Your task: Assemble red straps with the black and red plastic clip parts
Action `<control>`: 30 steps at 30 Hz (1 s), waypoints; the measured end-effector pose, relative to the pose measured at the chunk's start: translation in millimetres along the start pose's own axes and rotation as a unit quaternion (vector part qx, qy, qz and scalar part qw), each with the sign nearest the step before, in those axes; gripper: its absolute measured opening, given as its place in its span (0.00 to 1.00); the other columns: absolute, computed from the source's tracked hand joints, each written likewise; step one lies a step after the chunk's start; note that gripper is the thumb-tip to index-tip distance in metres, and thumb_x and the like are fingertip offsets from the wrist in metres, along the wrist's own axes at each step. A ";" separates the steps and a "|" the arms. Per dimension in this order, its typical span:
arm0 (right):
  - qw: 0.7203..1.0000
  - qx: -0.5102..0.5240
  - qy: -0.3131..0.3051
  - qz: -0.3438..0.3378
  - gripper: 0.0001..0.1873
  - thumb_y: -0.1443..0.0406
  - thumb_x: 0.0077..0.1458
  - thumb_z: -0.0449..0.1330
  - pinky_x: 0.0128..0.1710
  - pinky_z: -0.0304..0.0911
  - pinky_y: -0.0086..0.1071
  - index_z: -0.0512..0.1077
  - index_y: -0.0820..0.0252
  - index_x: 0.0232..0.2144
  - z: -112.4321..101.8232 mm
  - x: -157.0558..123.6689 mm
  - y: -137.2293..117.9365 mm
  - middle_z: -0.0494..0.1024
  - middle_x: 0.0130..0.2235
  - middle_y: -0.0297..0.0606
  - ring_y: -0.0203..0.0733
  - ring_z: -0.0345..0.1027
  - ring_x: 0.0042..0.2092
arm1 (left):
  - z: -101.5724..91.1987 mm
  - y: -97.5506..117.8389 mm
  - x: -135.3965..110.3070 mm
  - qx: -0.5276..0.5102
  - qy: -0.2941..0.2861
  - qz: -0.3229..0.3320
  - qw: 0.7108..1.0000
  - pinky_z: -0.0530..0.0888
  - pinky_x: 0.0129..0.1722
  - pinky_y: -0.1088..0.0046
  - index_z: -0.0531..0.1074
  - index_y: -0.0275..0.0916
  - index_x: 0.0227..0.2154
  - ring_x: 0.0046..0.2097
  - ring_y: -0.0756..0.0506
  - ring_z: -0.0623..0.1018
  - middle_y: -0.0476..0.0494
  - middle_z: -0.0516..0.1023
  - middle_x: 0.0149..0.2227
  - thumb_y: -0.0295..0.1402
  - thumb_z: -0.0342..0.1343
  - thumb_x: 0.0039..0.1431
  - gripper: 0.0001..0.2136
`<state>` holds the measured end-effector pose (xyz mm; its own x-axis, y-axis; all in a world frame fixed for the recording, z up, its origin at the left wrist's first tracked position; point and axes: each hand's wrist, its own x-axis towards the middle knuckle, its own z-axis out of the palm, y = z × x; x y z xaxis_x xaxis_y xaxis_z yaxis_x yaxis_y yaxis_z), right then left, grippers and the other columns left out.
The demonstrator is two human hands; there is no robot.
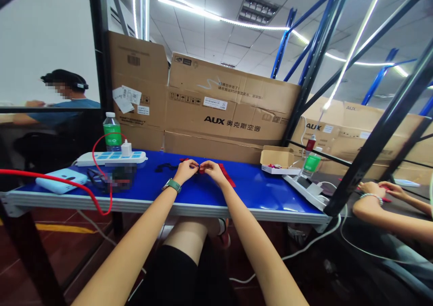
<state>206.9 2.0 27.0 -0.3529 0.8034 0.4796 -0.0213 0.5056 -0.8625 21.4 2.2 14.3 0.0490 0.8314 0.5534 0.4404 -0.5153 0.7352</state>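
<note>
My left hand (186, 171), with a green-strapped watch (174, 185) on its wrist, is closed in a pinch above the blue tabletop. Facing it, almost fingertip to fingertip, my right hand (214, 170) is closed too. A small dark piece shows between the fingertips, too small to name. Just left of my left hand lies a thin black strap-like thing (165, 167). Red strips that look like fabric (227, 175) lie beside and behind my right hand; part of the red is hidden by the fingers.
A power strip (111, 158), a green-labelled bottle (112, 132), a light blue power bank (61, 180) and glasses (96, 179) stand left. An open small box (278, 160) and another power strip (306, 192) are right. Cardboard (223, 103) closes the back. Another person's hands (375, 189) work at right.
</note>
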 end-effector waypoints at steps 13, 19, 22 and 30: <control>0.997 -0.065 0.018 -0.044 0.11 0.57 0.52 0.64 0.44 0.69 0.35 0.75 0.59 0.33 -5.5 6.6 8.0 0.79 0.34 0.36 0.41 0.74 0.38 | 0.4 4.0 -0.1 0.045 0.003 0.031 0.999 0.79 0.41 0.69 0.78 0.37 0.35 0.37 0.45 0.83 0.43 0.84 0.35 0.29 0.60 0.55 0.05; 0.988 -0.146 0.054 -0.005 0.12 0.60 0.50 0.63 0.32 0.67 0.29 0.73 0.57 0.38 -5.6 2.6 16.3 0.76 0.28 0.30 0.36 0.70 0.29 | 0.7 5.1 -0.6 0.027 0.005 0.021 0.999 0.80 0.41 0.69 0.78 0.37 0.36 0.37 0.44 0.83 0.42 0.84 0.35 0.30 0.61 0.55 0.06; 0.983 -0.157 0.094 0.035 0.13 0.60 0.50 0.63 0.23 0.62 0.26 0.70 0.56 0.38 -5.3 0.8 20.4 0.74 0.24 0.26 0.34 0.66 0.22 | 1.4 5.9 -0.7 -0.001 -0.007 0.020 1.000 0.80 0.40 0.68 0.78 0.37 0.36 0.37 0.44 0.83 0.41 0.84 0.36 0.32 0.61 0.55 0.07; 0.987 -0.138 0.078 0.023 0.13 0.59 0.48 0.65 0.20 0.62 0.25 0.68 0.55 0.34 -2.7 -2.3 16.6 0.75 0.26 0.28 0.34 0.67 0.22 | 1.9 7.0 -1.6 -0.023 -0.038 0.041 0.998 0.80 0.41 0.68 0.77 0.38 0.35 0.38 0.44 0.83 0.42 0.84 0.36 0.34 0.63 0.53 0.08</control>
<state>209.9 9.4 12.0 -0.1980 0.8557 0.4780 0.2546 0.5158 -0.8180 26.1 -2.3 17.9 0.1515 0.7979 0.5834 0.3905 -0.5905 0.7063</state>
